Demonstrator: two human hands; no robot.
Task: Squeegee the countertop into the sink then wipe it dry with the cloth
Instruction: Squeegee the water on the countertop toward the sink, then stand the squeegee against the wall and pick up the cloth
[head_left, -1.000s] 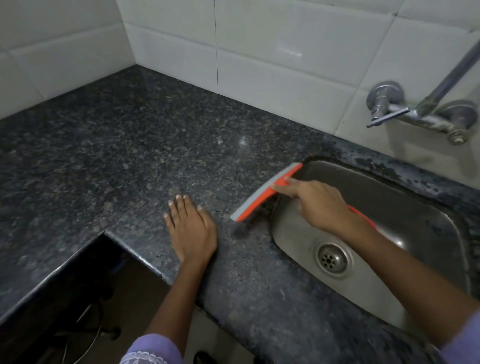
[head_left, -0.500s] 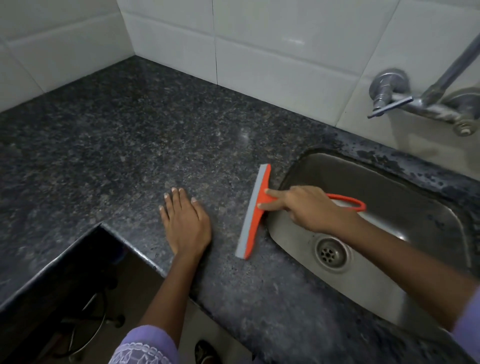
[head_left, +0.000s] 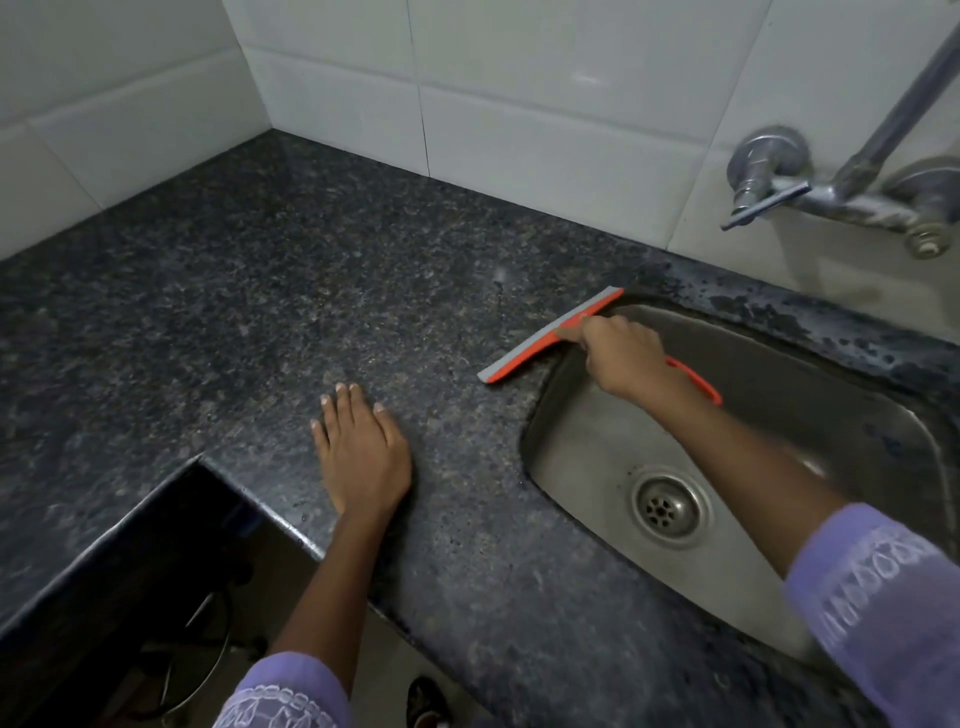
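Fingers of my right hand (head_left: 621, 358) hide the middle of the orange plastic squeegee with its grey rubber blade (head_left: 530, 348), clenched round its handle, whose looped end pokes out past my wrist. Its blade lies tilted on the speckled dark granite countertop (head_left: 260, 312), at the near-left rim of the steel sink (head_left: 597, 457). My left hand (head_left: 358, 452) rests flat and empty, palm down, left of the squeegee. Both lilac sleeves (head_left: 883, 597) are cut off.

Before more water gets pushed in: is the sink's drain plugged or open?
Open. The round metal drain in the steel sink shows its bare strainer holes, with no stopper over them and no pooled water.
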